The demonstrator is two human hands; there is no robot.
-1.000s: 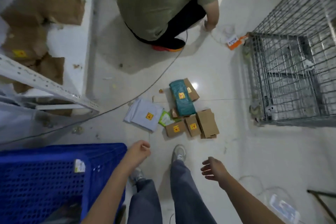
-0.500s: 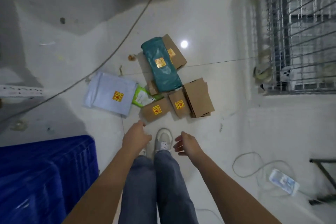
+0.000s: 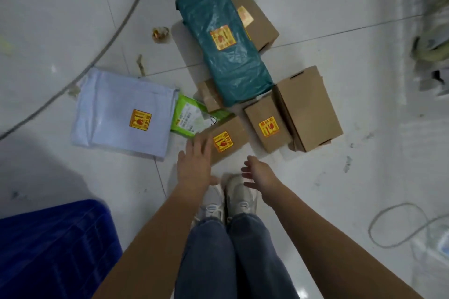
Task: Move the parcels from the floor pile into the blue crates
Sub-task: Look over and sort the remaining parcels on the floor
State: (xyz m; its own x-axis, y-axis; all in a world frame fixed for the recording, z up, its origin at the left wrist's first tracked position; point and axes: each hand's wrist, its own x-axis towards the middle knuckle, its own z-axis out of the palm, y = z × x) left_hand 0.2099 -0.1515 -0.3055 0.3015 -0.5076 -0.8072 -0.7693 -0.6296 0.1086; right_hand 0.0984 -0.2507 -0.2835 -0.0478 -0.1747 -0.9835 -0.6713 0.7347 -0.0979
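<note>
Over near edge of small brown cardboard box w/ yellow sticker [image 3: 224, 142], left hand [image 3: 194, 167] fingers straight, spread, tips touching it; right hand [image 3: 261, 173] just beside, fingers loose, apart, holding nothing.

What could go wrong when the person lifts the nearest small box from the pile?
1. The left hand has only straight fingers on the small box, and the right hand is apart from it: it may slip.
2. The green packet lies partly under that box, so it may be dragged.
3. The grey cable loops near the feet: tripping seems possible.
</note>
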